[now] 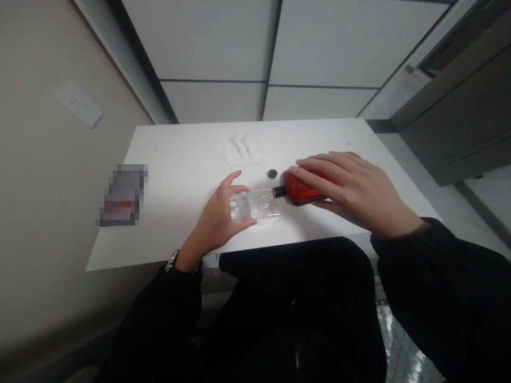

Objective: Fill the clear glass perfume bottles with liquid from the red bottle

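A clear transparent container lies on the white table, with what looks like liquid or droplets in it. My left hand grips its left part, thumb and fingers at opposite edges. In my right hand is a red-brown bottle, tipped on its side with its black-threaded neck pointing left, just over the container's right edge. Whether liquid is flowing from the neck cannot be made out. Behind the container sits a small round black cap.
Toward the table's back, a white sheet bears crumpled whitish pieces. A pixelated dark item is at the left side of the white table. A wall with a socket plate stands left, and pale panels rise behind.
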### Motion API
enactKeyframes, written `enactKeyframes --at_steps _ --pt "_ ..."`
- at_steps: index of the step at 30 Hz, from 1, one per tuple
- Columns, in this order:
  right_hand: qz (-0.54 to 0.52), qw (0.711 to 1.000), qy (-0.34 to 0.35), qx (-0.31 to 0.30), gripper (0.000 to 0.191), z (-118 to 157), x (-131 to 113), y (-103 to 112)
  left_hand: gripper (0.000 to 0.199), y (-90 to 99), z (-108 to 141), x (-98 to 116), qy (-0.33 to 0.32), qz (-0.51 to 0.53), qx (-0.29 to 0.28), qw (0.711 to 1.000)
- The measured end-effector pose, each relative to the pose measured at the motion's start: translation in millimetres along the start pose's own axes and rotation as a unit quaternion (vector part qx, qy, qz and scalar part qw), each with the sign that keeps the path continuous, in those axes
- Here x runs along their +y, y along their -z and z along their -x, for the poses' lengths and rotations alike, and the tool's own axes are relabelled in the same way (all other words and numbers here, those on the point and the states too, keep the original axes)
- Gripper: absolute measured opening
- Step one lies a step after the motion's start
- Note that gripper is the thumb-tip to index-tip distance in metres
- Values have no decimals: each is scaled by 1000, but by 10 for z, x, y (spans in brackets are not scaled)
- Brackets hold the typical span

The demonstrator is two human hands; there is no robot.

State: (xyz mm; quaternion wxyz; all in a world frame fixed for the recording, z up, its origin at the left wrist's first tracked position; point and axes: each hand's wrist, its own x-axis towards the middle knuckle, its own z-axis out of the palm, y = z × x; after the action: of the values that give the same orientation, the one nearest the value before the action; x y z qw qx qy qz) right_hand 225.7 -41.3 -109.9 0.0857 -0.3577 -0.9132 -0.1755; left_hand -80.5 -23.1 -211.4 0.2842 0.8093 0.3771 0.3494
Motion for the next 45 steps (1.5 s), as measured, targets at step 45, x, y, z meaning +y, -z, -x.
enactKeyframes --at_steps 45 --pt "-25 999 -15 -20 64 -17 24 97 107 2 -10 10 6 1 -7 1000"
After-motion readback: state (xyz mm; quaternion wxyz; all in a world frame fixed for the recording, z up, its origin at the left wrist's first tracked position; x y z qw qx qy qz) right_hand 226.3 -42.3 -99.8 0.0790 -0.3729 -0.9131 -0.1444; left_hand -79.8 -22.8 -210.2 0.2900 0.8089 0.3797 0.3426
